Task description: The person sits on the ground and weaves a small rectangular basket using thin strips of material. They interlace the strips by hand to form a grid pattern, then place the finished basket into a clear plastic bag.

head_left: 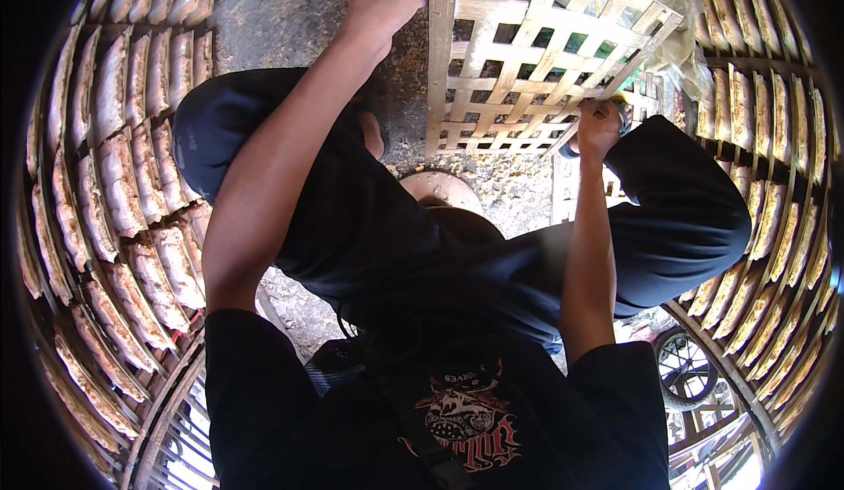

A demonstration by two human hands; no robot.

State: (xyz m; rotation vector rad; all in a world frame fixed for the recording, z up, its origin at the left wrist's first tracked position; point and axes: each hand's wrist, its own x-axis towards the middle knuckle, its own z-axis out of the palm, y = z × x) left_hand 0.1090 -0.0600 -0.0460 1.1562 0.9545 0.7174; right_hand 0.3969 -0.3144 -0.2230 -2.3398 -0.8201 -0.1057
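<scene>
A woven bamboo lattice panel (519,68) with a wooden edge strip stands tilted in front of my legs. My left hand (387,2) reaches to its far left edge, with the fingers closed on the strip; part of the hand is cut off by the picture's upper rim. My right hand (600,127) is at the panel's near right corner, its fingers curled. A small dark and yellow thing shows beside those fingers, too unclear to name. Whether the right hand grips that thing or the panel's edge is hidden.
Crumpled clear plastic sheeting (673,15) lies behind the panel. A round pale object (442,187) sits between my legs on the stained concrete floor (281,15). Rows of pale brown slabs (114,165) line both sides. A wheel (686,367) shows at lower right.
</scene>
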